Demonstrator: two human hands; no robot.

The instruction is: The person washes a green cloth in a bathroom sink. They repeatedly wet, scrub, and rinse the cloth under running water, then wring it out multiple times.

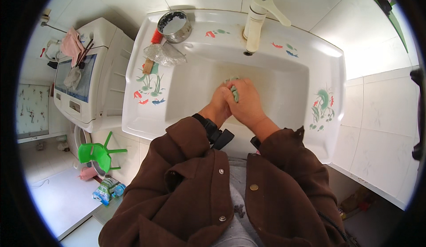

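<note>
Over the basin of a white sink (295,87), my two hands are pressed together around a green cloth (234,93). My left hand (217,101) closes on it from the left, and my right hand (246,100) wraps over the top from the right. Only a bit of the cloth shows between the fingers; the rest is hidden in my grip. Beyond my hands stands a cream-coloured faucet (254,29) with its lever pointing right. Shallow cloudy water seems to lie in the basin.
On the sink's left rim sit a metal bowl (177,32), a silvery mesh cloth (165,54) and a red brush (156,37). Left of the sink is a white washing machine (100,69) with cloths on it. A green chair (98,154) and a plastic package (104,190) are at lower left.
</note>
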